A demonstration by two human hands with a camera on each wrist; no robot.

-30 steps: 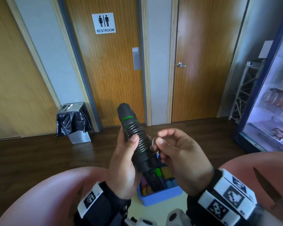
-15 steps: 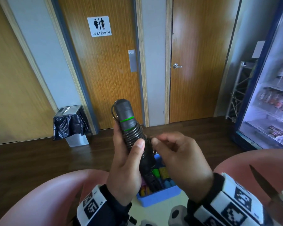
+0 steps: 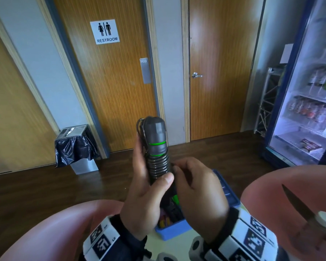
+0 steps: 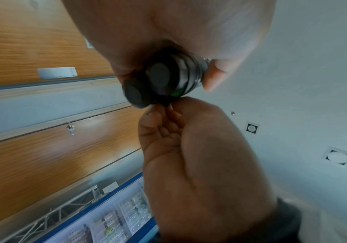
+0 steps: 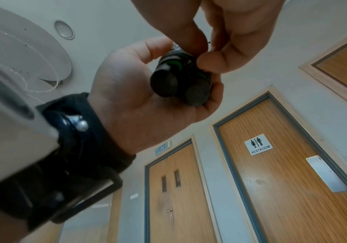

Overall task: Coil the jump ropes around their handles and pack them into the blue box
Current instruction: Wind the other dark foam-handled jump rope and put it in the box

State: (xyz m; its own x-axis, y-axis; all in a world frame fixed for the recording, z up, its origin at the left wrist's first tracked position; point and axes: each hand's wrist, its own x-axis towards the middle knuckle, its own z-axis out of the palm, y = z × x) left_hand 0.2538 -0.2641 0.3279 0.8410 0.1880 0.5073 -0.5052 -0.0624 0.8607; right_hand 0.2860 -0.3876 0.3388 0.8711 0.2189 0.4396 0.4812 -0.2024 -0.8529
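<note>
A black jump rope (image 3: 156,147), its two green-ringed handles held together with the rope coiled round them, stands nearly upright in my left hand (image 3: 147,187). The left thumb lies across the coil. A small loop of rope sticks out beside the handle tops. My right hand (image 3: 196,189) pinches the rope low on the bundle's right side. Below both hands sits the blue box (image 3: 228,193), with several coloured ropes inside. The left wrist view shows the handle ends (image 4: 160,82) and the right hand's fingertips (image 4: 154,113) pinching. The right wrist view shows the handles (image 5: 178,82) in the left hand (image 5: 137,98).
The box rests on a pale table (image 3: 179,245) between two pink rounded seats (image 3: 290,189). A dark pointed object (image 3: 299,206) lies at the right. A bin with a black bag (image 3: 75,147) stands by the restroom door (image 3: 109,81). A drinks fridge (image 3: 309,110) is at far right.
My left hand has tipped the handles more upright. The rope loop now sits at their top left. My right hand has closed in against the coil's lower right.
</note>
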